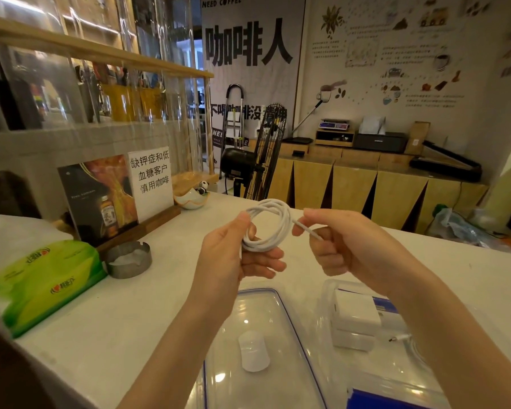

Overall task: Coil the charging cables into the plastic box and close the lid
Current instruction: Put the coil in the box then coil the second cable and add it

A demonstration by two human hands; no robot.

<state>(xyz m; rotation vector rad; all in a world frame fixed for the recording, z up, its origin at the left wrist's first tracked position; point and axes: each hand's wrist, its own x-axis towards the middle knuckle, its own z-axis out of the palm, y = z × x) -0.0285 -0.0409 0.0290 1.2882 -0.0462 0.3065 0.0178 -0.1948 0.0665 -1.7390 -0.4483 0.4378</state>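
A head-worn camera looks down over a pale bench (136, 314) in a coffee shop. At the far left lies a green tissue pack (42, 281), and just right of it sits a round metal ashtray (128, 259), with a wooden stand of printed signs (115, 196) behind them. Toward the middle, the left hand (233, 255) is raised above the bench, its grip closed on a white charging cable (267, 224) that is wound into a small coil of several loops; the thumb presses the coil from above and the fingers curl under it. Below this hand, a clear lid with a blue seal (260, 343) lies flat on the bench, off its box, and a small white plug-like piece (253, 351) shows on or under it. To the right, the right hand (341, 242) pinches the free end of the same cable between thumb and fingers, just beside the coil. Beneath that forearm stands the clear plastic box (329, 293), open, holding white charger blocks (356, 312); a second cable's metal tip (396, 338) shows just beside them. Across the room behind stands a black floor fan (263, 157).
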